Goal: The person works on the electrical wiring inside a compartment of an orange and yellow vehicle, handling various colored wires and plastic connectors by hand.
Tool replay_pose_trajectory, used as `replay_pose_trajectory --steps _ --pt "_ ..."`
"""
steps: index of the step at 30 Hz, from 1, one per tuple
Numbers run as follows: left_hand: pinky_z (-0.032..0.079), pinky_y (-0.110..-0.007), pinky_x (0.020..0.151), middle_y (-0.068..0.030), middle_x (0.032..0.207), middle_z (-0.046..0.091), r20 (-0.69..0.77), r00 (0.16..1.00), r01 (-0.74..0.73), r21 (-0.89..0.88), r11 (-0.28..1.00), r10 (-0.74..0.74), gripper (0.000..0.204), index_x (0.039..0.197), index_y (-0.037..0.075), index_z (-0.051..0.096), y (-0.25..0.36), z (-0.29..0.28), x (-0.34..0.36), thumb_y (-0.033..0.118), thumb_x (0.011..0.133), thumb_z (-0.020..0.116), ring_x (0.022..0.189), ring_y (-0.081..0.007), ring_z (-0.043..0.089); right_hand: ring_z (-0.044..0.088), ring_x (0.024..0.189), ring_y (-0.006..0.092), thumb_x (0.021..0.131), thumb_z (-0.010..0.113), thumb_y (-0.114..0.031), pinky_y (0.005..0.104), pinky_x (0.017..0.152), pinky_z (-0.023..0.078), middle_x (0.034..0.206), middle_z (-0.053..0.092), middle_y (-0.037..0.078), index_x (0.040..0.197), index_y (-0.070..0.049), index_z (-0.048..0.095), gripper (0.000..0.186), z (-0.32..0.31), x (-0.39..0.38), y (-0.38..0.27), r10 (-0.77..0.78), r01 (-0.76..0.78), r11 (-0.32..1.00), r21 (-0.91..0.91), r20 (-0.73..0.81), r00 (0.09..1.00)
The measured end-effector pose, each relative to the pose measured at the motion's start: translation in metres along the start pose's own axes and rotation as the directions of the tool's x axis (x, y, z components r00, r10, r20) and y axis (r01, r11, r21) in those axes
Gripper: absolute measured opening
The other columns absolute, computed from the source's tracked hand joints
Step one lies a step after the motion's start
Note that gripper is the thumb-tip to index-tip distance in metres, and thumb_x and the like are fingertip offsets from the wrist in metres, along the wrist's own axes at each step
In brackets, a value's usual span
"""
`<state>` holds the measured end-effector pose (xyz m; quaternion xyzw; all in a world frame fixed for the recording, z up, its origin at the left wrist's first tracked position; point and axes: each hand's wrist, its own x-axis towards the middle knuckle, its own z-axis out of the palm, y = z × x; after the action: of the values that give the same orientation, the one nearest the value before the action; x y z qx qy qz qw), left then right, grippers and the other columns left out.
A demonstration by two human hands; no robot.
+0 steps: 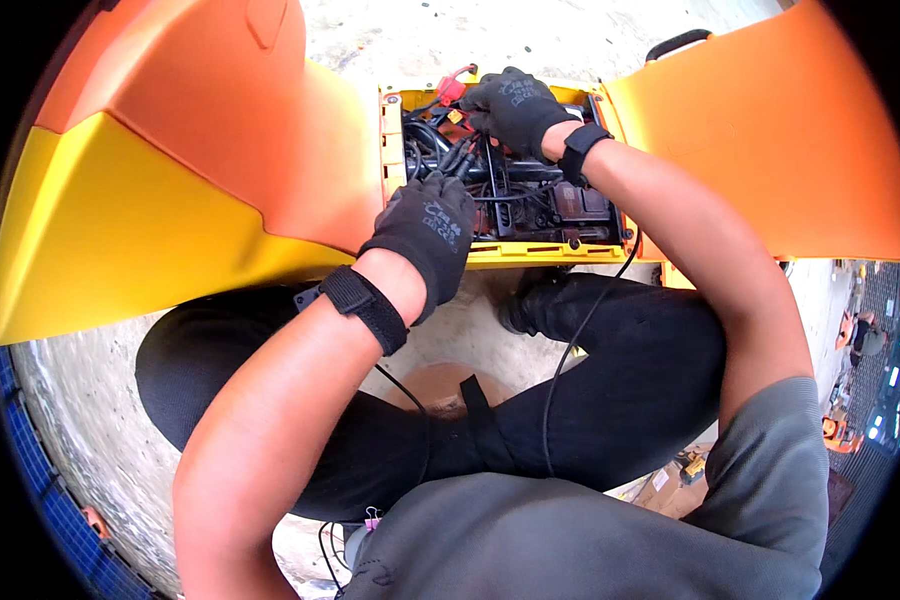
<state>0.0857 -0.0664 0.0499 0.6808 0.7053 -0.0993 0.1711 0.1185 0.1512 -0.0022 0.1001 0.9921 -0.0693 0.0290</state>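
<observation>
Wires (428,137), black and bendy, lie in a messy bunch just past the left hand (425,225) and to the left of the right hand (518,110). They sit inside an open bay (392,155) with an orange and yellow edge. Both hands wear dark gloves, with fingers bent; I cannot tell if they grip anything. A red plug (451,90) is just left of the right hand. Nearer than that hand sits a dark box (582,203). The gloves hide some wires.
</observation>
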Motion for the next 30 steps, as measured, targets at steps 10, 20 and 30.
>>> replay_pose_trajectory --steps 10,20,30 --pt "0.046 -0.038 0.093 -0.0149 0.126 0.06 0.009 1.0 0.013 0.041 0.999 -0.013 0.036 0.12 0.003 0.063 0.002 0.002 0.0 0.016 0.086 0.057 0.118 -0.0277 0.057 0.059 0.101 0.0305 0.077 0.076 -0.042 0.0469 0.086 0.046 0.095 0.069 0.01 0.1 -0.015 0.073 0.036 0.007 0.014 -0.028 0.075 -0.067 0.971 -0.229 0.028 0.997" --pt "0.047 -0.044 0.093 -0.0212 0.119 0.057 -0.24 0.971 -0.022 -0.028 0.999 0.015 0.041 0.11 0.0 0.06 -0.003 0.026 0.0 0.013 0.071 0.064 0.111 -0.0348 0.056 0.057 0.106 0.029 0.076 0.076 -0.045 0.0481 0.087 0.044 0.105 0.067 0.009 0.095 -0.011 0.075 0.039 0.019 0.013 -0.029 0.143 -0.145 0.968 -0.205 -0.023 0.989" --pt "0.044 -0.044 0.097 -0.0223 0.123 0.056 -0.201 0.979 -0.031 -0.047 0.998 0.021 0.041 0.11 -0.001 0.06 -0.003 0.023 -0.001 0.013 0.072 0.063 0.116 -0.0348 0.054 0.057 0.105 0.0329 0.079 0.072 -0.033 0.0486 0.087 0.045 0.105 0.064 0.012 0.102 -0.01 0.07 0.033 0.018 0.012 -0.028 0.17 -0.172 0.976 -0.133 -0.026 0.985"
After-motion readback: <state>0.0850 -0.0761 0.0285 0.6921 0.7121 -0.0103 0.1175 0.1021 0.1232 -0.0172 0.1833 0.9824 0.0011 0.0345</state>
